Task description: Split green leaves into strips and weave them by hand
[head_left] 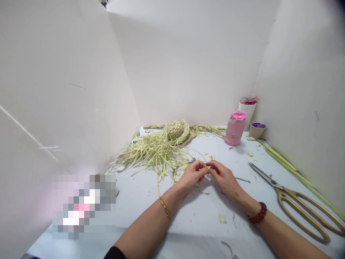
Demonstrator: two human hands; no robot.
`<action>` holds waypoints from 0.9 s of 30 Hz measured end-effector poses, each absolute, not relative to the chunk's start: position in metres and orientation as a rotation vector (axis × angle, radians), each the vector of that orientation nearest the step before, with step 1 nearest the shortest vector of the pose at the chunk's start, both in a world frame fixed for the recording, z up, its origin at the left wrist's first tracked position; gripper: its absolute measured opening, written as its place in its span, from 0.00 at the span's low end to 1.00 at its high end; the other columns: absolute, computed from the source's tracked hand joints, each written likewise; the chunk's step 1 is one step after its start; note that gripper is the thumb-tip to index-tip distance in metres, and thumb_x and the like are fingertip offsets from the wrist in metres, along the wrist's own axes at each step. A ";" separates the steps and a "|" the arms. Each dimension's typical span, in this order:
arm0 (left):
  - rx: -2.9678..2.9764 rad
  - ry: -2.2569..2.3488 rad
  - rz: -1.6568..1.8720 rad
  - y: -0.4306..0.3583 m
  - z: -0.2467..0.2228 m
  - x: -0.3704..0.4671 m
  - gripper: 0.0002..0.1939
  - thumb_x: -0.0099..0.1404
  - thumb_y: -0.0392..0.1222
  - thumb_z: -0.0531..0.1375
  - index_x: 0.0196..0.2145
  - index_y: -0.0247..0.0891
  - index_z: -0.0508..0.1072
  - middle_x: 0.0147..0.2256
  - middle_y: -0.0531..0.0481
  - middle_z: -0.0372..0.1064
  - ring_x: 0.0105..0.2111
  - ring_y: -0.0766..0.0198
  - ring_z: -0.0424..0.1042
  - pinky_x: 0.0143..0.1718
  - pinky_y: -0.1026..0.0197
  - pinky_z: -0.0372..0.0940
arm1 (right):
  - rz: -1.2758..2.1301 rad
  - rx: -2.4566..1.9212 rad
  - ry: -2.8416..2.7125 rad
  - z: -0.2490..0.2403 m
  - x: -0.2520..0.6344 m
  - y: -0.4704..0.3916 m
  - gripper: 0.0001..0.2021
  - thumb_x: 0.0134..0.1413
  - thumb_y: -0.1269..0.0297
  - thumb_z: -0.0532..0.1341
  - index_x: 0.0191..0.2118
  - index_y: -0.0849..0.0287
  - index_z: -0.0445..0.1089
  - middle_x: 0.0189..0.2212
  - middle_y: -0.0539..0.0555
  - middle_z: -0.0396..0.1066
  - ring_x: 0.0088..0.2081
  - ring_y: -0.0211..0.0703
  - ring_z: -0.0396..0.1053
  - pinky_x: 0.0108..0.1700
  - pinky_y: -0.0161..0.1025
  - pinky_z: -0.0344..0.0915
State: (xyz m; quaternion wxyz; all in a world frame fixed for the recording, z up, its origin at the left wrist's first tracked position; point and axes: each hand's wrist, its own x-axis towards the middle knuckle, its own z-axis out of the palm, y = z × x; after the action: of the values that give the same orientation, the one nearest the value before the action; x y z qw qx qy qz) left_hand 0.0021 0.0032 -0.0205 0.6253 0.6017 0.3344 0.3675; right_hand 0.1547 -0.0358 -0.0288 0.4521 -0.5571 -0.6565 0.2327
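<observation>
My left hand (196,172) and my right hand (219,173) meet over the middle of the table, fingertips touching. Both are closed in a pinch; what lies between the fingertips is too small and hidden to name. Just beyond and to the left is a loose heap of pale green straw strands (153,151). A coiled braid of straw (179,132) rests at the back of the heap. Small straw scraps lie around my hands.
Large gold-handled scissors (280,187) lie at the right. Behind them stand a pink bottle (235,130), a white cup (248,109) and a small tan cup (256,131). Long green stalks (296,172) run along the right wall. A pixelated area covers the lower left.
</observation>
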 end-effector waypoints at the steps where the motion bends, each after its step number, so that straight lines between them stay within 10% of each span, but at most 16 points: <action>1: 1.386 0.760 0.838 0.004 -0.021 0.002 0.16 0.54 0.51 0.65 0.29 0.37 0.65 0.20 0.58 0.57 0.18 0.75 0.54 0.19 0.67 0.48 | 0.566 -1.376 -1.621 -0.029 0.154 -0.036 0.11 0.54 0.64 0.52 0.39 0.57 0.69 0.31 0.51 0.70 0.31 0.42 0.65 0.36 0.38 0.60; 27: 1.396 0.860 0.909 0.006 -0.025 0.001 0.09 0.51 0.37 0.63 0.30 0.37 0.66 0.23 0.57 0.60 0.20 0.75 0.55 0.21 0.69 0.49 | 0.708 -1.391 -1.517 -0.033 0.155 -0.033 0.10 0.52 0.58 0.56 0.32 0.59 0.70 0.27 0.50 0.69 0.29 0.41 0.63 0.33 0.37 0.59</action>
State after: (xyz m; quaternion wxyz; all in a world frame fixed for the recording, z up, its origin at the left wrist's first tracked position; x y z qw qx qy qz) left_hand 0.0012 0.0059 -0.0251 0.5919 0.6002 0.3698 0.3907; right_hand 0.1553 -0.0331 -0.0331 0.4639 -0.5661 -0.6175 0.2881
